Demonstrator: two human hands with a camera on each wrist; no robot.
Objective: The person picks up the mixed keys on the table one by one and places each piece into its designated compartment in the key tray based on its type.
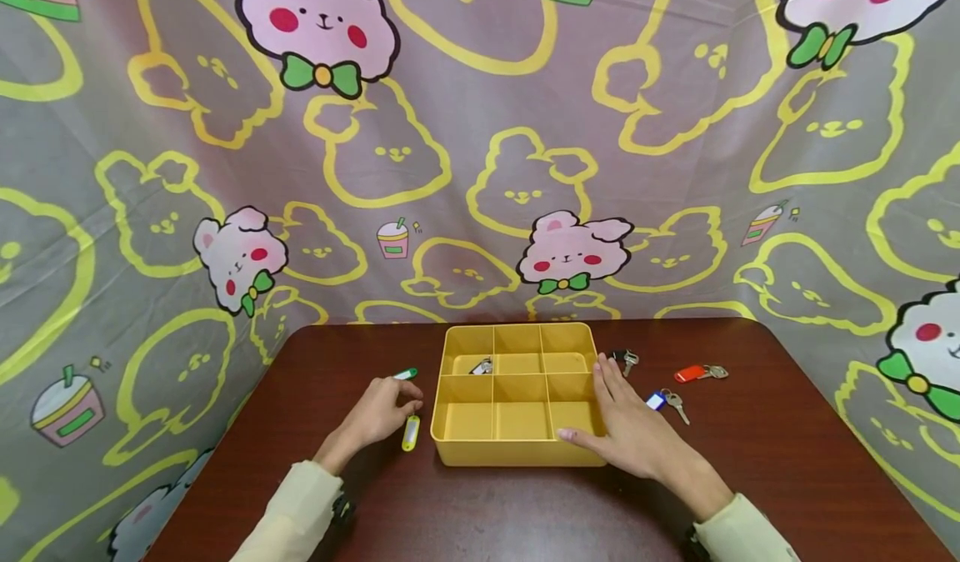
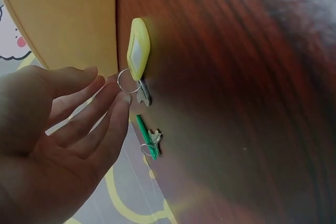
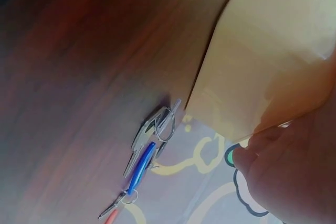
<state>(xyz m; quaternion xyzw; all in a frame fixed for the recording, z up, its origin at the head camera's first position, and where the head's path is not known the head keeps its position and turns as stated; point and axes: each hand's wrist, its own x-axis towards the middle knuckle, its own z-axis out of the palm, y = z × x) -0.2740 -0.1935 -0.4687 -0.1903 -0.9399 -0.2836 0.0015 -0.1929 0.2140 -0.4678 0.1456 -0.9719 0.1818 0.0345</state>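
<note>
My left hand is beside the left wall of a yellow six-compartment box, its fingers loosely bent. In the left wrist view its fingertips are right at the metal ring of a key with a yellow tag. Just beyond lies a key with a green tag. My right hand rests against the box's right side, fingers straight along the wall and thumb over the front rim. Inside the back left compartment is a key with a whitish tag.
Right of the box lie keys with a blue tag, a red tag and a black tag, the last partly behind my right hand. A patterned cloth hangs behind the brown table.
</note>
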